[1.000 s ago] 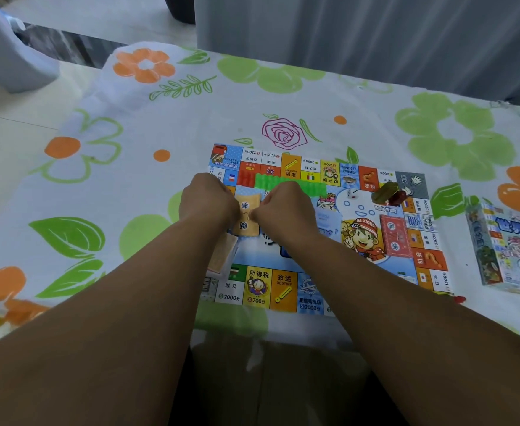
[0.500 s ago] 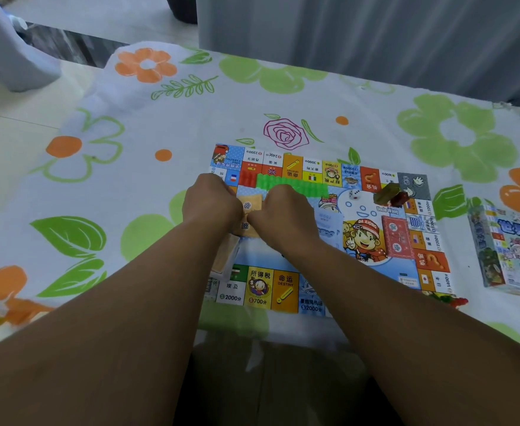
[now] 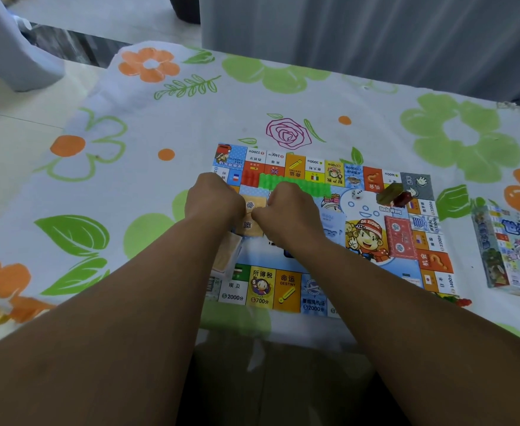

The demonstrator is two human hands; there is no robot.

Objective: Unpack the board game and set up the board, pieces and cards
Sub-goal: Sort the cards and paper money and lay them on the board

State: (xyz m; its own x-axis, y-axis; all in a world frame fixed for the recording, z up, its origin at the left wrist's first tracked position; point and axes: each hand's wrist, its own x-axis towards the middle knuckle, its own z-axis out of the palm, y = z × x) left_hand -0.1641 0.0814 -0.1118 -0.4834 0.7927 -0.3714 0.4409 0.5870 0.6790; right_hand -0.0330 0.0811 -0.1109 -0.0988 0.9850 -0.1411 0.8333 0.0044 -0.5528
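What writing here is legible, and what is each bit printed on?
"DA XIONG": boy's cap on the board.
"Uncle Wang": board, above the cap.
"命运 DESTINY": orange square, near edge.
"所得税", "700分": yellow square beside it.
"埃及", "2000分": white square further left.
"世界之": game box.
Far-edge squares and red cards: too small or blurred.
Orange cards in left hand and right hand: mostly covered.

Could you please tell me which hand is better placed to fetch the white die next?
Probably the right hand: both hands hold the orange cards, but the die lies on the board just to its right; the left hand would have to cross over.
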